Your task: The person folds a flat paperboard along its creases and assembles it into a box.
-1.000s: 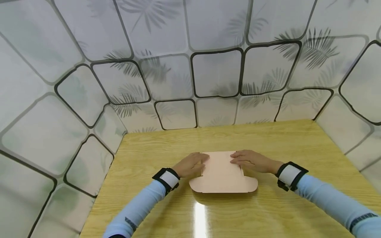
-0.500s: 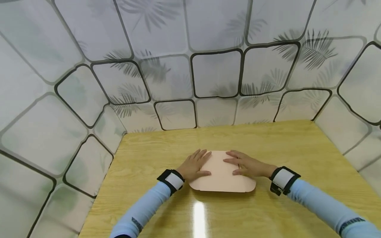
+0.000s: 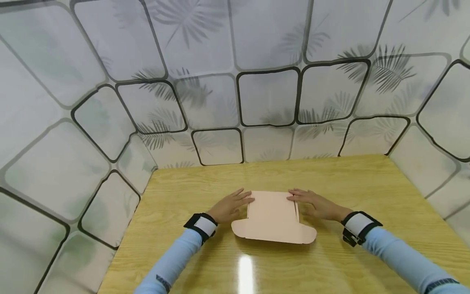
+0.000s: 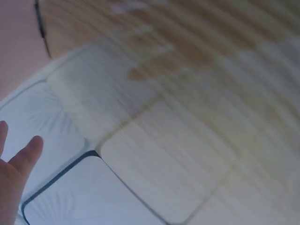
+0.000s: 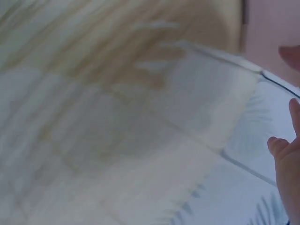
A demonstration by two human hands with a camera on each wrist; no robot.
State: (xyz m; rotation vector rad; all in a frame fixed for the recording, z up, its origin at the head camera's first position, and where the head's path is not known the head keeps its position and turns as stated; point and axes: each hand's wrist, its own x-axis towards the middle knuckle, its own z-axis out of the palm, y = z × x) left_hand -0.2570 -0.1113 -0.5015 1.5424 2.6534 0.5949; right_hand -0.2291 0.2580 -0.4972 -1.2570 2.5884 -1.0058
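A pale pink cardboard box (image 3: 273,212) with a wide, round-ended flap (image 3: 273,232) towards me lies on the table in the head view. My left hand (image 3: 228,207) is at its left side, fingertips touching the far left corner. Across from it, my right hand (image 3: 320,205) touches the far right corner with extended fingers. Part of the pink board (image 4: 18,42) shows at the top left of the left wrist view, above fingers of my left hand (image 4: 16,168). The right wrist view has my right hand (image 5: 291,168) at its right edge, near the pink board (image 5: 269,35).
The box rests on a glossy wood-grain table (image 3: 191,183), which reflects a bright light (image 3: 245,273) near the front. Patterned white walls (image 3: 268,96) with dark outlines and leaf prints close off the back and both sides.
Half a second ago both hands lay spread farther over the top of the box. They have since drawn outward to its side edges, uncovering the flap's ends.
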